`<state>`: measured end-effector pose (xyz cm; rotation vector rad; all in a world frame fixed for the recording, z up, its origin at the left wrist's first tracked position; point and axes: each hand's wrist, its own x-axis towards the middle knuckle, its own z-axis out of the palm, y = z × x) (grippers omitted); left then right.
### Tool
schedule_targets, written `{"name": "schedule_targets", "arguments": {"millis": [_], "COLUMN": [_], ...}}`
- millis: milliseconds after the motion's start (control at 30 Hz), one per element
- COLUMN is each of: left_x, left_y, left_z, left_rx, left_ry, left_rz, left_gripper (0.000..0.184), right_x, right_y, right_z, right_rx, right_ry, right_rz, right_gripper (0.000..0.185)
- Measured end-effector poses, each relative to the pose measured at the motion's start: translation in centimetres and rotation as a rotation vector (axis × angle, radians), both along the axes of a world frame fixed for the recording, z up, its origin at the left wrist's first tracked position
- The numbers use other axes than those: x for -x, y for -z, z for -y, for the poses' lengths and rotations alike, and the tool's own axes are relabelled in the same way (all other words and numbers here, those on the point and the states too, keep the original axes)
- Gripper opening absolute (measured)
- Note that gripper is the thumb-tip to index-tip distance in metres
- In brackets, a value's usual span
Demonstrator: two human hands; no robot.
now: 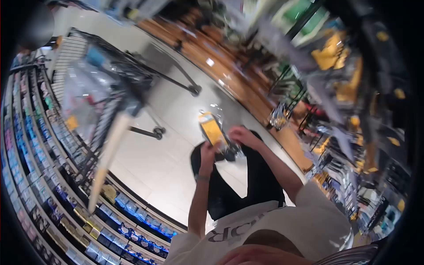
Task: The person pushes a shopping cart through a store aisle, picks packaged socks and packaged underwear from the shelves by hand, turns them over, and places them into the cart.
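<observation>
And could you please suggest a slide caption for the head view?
Left hand holding a yellow packet, right hand close by, above a pale floor.

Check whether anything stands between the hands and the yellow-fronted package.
Nothing visible does. The left hand holds the yellow-fronted package near its lower end; the right hand is close beside it, with no separate object seen between. Blur hides whether it touches.

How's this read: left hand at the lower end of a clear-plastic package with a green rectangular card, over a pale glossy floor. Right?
One miss: the rectangular card is yellow, not green, per the head view. Left hand, clear-plastic package and pale glossy floor stand.
</observation>
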<state>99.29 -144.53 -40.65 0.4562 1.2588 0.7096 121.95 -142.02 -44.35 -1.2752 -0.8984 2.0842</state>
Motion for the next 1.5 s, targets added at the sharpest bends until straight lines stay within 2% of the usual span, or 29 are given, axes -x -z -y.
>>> {"name": "schedule_targets", "arguments": {"millis": [33,100,133,233,267,300,367,433,467,500,533,600,633,767,833,867,900,933,967,1000,1033,1067,1100,1167,1267,1367,1433,1467,1500], "left_x": [0.1,1.0,0.6,-1.0,-1.2,-1.3,-0.3,0.4,1.0,1.9,2.8,4.9,6.3,12.7,16.1,17.9,19.5,21.5,22.1,24.3,26.9,27.7,30.0,32.9,35.8,41.2,43.4,46.8,47.3], "left_y": [-6.5,-15.3,-20.8,-36.5,-40.2,-42.8,-45.4,-49.8,-51.8,-53.4,-54.8,-56.3,-56.8,-59.4,-59.0,-59.4,-59.5,-56.7,-57.6,-52.9,-50.1,-50.3,-48.4,-45.4,-45.3,-39.3,-36.1,-31.7,-32.3], "left_z": [0.3,2.3,2.6,2.9,2.9,2.9,2.0,0.8,0.5,-0.2,-1.0,-2.7,-3.4,-5.9,-6.7,-7.1,-7.6,-8.3,-8.2,-9.2,-9.3,-9.5,-9.7,-11.1,-14.9,-20.4,-22.0,-22.4,-22.5], "left_rx": [-0.052,-0.138,-0.147,-0.252,-0.224,-0.197,-0.213,-0.054,0.027,0.110,0.059,0.003,-0.006,-0.132,-0.256,-0.344,-0.433,-0.587,-0.546,-0.717,-0.786,-0.786,-0.744,-0.710,-0.706,-0.727,-0.589,-0.631,-0.428], "left_ry": [0.065,0.194,0.144,0.032,-0.092,-0.214,-0.268,-0.338,-0.358,-0.367,-0.339,-0.277,-0.242,-0.204,-0.218,-0.245,-0.275,-0.309,-0.603,-0.717,-0.750,-0.801,-0.789,-0.784,-0.703,-0.687,-0.527,-0.257,-0.211], "left_rz": [-0.005,-0.036,-0.006,0.147,0.270,0.395,0.991,1.502,1.632,1.763,1.779,1.846,1.897,1.827,1.585,1.400,1.216,0.922,0.160,-0.261,-0.515,-0.563,-0.576,-0.540,-0.692,-0.827,-1.059,-1.459,-1.339], "left_gripper": [0.025,0.028,0.026,0.023,0.023,0.024,0.021,0.025,0.020,0.015,0.012,0.008,0.007,0.017,0.020,0.020,0.020,0.028,0.027,0.021,0.012,0.013,0.012,0.015,0.017,0.025,0.036,0.052,0.058], "right_x": [-1.0,-2.6,-3.3,-3.4,-2.7,-2.0,1.3,5.6,7.6,9.8,11.2,14.3,15.9,22.7,25.7,27.0,28.8,30.7,32.2,32.9,33.8,34.7,36.2,40.0,45.1,49.5,49.7,47.8,45.6], "right_y": [-5.2,-17.3,-21.2,-36.5,-38.8,-40.8,-45.4,-50.5,-52.4,-53.9,-57.9,-59.8,-62.1,-66.2,-66.4,-66.0,-65.3,-64.3,-63.0,-61.5,-59.5,-57.7,-56.7,-54.2,-49.5,-44.8,-40.4,-40.5,-41.7], "right_z": [1.1,2.1,2.8,2.2,2.0,1.3,-0.9,-4.0,-5.4,-6.5,-7.5,-8.8,-9.4,-12.5,-14.2,-15.2,-16.0,-16.2,-16.3,-16.8,-17.3,-17.6,-18.0,-18.7,-23.5,-28.1,-29.5,-28.1,-26.6], "right_rx": [-0.010,0.062,0.003,-0.069,-0.129,-0.189,-0.286,-0.320,-0.311,-0.281,-0.256,-0.448,-0.158,-0.454,-0.527,-0.504,-0.529,-0.543,-0.548,-0.388,-0.191,-0.282,-0.376,-0.534,-0.714,-0.779,-0.976,-1.043,-1.135], "right_ry": [0.008,-0.023,-0.077,-0.055,-0.037,-0.019,0.031,0.008,-0.047,-0.031,-0.095,-0.079,-0.043,-0.204,-0.263,-0.329,-0.239,-0.147,-0.053,-0.124,-0.110,-0.211,-0.304,-0.261,-0.147,-0.033,-0.006,0.082,0.190], "right_rz": [0.009,-0.050,0.009,-0.276,-0.311,-0.345,-0.320,-0.178,-0.102,-0.222,-0.237,-0.231,-0.331,-0.200,-0.202,-0.214,-0.245,-0.278,-0.309,-0.375,-0.512,-0.386,-0.262,-0.232,-0.049,0.218,0.787,0.574,0.377], "right_gripper": [0.010,0.008,0.008,0.019,0.023,0.028,0.039,0.047,0.050,0.041,0.033,0.021,0.019,0.019,0.019,0.029,0.033,0.038,0.042,0.053,0.052,0.052,0.052,0.052,0.053,0.044,0.034,0.032,0.030]}}
